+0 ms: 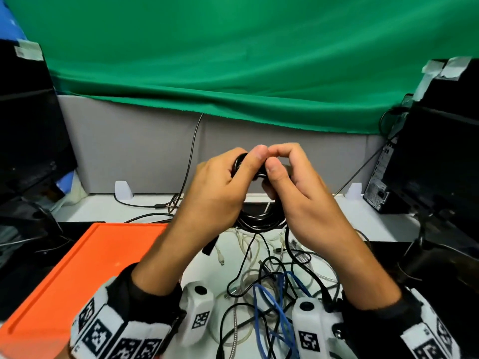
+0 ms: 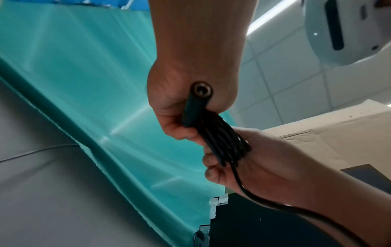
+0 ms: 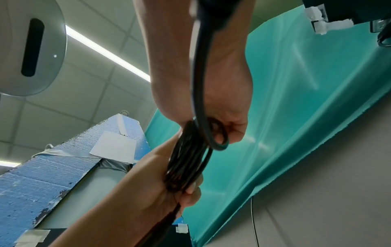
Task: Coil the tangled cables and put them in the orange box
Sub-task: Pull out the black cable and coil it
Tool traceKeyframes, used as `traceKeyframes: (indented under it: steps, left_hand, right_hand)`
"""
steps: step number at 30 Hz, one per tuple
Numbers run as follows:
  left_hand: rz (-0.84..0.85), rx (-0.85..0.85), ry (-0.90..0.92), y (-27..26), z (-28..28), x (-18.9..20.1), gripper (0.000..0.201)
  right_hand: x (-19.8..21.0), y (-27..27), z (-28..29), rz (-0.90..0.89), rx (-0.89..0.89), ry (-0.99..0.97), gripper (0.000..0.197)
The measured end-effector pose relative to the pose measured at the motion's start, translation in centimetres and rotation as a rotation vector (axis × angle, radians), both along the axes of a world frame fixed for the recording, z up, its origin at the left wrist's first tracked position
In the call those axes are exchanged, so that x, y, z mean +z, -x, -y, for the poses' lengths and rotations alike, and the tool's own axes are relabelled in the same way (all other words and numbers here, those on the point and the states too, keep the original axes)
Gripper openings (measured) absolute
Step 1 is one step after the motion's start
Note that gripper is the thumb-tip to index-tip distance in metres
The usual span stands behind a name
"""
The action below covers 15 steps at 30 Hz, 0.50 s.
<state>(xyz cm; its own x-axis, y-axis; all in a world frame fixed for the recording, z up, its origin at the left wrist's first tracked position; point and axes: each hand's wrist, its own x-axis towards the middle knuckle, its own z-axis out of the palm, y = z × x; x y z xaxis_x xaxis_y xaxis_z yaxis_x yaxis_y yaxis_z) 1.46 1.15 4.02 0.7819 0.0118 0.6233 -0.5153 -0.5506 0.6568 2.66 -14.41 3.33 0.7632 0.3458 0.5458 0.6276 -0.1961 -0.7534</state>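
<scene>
Both hands are raised above the table with a coiled black cable (image 1: pixel 259 219) between them. My left hand (image 1: pixel 223 182) grips the bundle of loops (image 2: pixel 222 142), and a round barrel plug (image 2: pixel 200 91) sticks out of its fist. My right hand (image 1: pixel 290 174) pinches the same bundle beside it. One loose strand (image 3: pixel 201 83) runs along the right wrist and curls around the coil. The orange box (image 1: pixel 77 268) lies low on the left with nothing visible in it. Below the hands, a tangle of black, blue, white and braided cables (image 1: pixel 274 286) is spread on the white tabletop.
Dark monitors stand at the left (image 1: pixel 28 130) and right (image 1: pixel 440 156), with a computer tower (image 1: pixel 378 193) at the back right. A grey partition (image 1: pixel 145 151) under a green cloth (image 1: pixel 246 60) closes the back. A thin cable (image 1: pixel 193 141) hangs down the partition.
</scene>
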Motion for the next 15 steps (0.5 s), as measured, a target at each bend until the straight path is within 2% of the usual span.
traceKeyframes:
  steps: [2, 5, 8, 10, 13, 15]
  left_hand:
    - [0.055, 0.069, 0.020, -0.1, -0.7, 0.1, 0.051]
    - [0.108, 0.133, 0.086, -0.4, -1.8, 0.6, 0.056]
    - [0.110, 0.165, 0.138, -0.4, -2.5, 1.0, 0.057]
    - [0.082, 0.133, 0.189, -0.3, -2.5, 1.1, 0.059]
    - [0.059, 0.081, 0.214, -0.2, -2.1, 1.1, 0.058]
    - [0.045, 0.034, 0.248, 0.2, -1.9, 1.2, 0.057]
  right_hand:
    - [0.3, -0.1, 0.4, -0.013, 0.000, 0.053, 0.027]
    - [0.9, -0.3, 2.1, -0.059, 0.026, 0.263, 0.035]
    - [1.1, -0.3, 3.4, -0.056, 0.021, 0.497, 0.021]
    - [1.0, -0.2, 3.3, -0.120, 0.105, 0.470, 0.015]
    - [0.8, -0.2, 2.7, -0.290, 0.248, 0.302, 0.015]
    - [0.6, -0.3, 2.2, -0.308, 0.296, 0.265, 0.015]
